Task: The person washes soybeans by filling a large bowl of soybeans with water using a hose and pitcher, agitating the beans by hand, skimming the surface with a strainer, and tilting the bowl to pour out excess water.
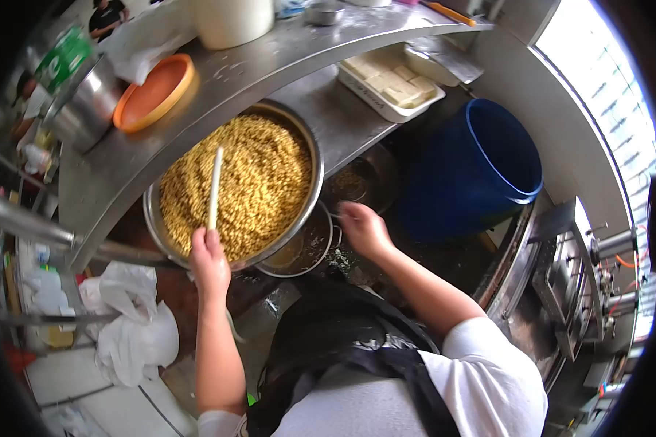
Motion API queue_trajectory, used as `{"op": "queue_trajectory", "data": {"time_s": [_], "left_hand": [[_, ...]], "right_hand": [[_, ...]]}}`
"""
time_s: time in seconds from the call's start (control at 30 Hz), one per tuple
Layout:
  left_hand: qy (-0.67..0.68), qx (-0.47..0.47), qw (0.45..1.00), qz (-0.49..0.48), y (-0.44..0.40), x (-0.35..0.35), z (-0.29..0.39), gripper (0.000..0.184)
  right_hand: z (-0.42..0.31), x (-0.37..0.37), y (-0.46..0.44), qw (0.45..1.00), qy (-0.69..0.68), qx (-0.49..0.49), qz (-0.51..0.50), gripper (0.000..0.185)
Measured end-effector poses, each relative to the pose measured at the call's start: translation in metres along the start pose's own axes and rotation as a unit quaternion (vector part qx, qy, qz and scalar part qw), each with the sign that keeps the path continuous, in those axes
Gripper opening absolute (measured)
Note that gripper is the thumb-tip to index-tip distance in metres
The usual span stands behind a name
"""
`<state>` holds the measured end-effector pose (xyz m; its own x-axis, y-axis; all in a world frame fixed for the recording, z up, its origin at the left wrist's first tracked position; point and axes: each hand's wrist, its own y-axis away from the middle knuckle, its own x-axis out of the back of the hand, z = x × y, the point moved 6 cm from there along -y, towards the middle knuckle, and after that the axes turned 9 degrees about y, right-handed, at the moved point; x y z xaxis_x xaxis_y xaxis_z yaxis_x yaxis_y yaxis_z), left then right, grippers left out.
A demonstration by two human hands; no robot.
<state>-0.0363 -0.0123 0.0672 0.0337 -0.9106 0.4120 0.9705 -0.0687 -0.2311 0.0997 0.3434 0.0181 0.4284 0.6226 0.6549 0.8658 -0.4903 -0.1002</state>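
A wide metal bowl is filled with yellow grains, which look like beans or corn. My left hand is at the bowl's near edge, closed on the lower end of a pale stick that lies over the grains. To the right of the bowl is my right hand, slightly blurred, with its fingers bent and their tips hard to make out. Just left of it, a metal pot with a wire-like handle stands low, partly under the bowl.
A steel shelf crosses above the bowl, with an orange lid and a white bucket. A blue barrel stands right, below a white tray of pale blocks. A stove is far right. People are at upper left.
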Motion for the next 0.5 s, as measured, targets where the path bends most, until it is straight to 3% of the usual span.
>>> {"op": "queue_trajectory", "data": {"time_s": [0.1,0.2,0.23,0.3,0.43,0.5], "left_hand": [[-0.033,0.007,0.999,0.023,-0.007,-0.004,-0.008,0.03],[-0.05,0.059,0.997,0.026,-0.006,-0.002,-0.009,0.034],[-0.047,0.059,0.997,0.034,-0.006,-0.001,-0.011,0.034],[-0.057,0.053,0.995,0.054,-0.006,0.001,-0.018,0.036],[-0.056,0.079,0.992,0.076,-0.006,-0.001,-0.02,0.037],[-0.024,0.091,0.992,0.086,-0.01,0.004,-0.042,0.037]], "right_hand": [[0.118,0.006,0.055,0.97,-0.048,-0.23,-0.064,0.028],[0.181,0.02,0.096,0.946,-0.022,-0.307,-0.1,0.031],[0.221,0.009,0.104,0.958,0.024,-0.266,-0.105,0.031],[0.234,0.008,0.109,0.951,0.056,-0.25,-0.172,0.031],[0.217,0.024,0.088,0.946,0.134,-0.131,-0.266,0.037],[0.233,0.032,0.079,0.949,0.104,-0.145,-0.261,0.037]]}}
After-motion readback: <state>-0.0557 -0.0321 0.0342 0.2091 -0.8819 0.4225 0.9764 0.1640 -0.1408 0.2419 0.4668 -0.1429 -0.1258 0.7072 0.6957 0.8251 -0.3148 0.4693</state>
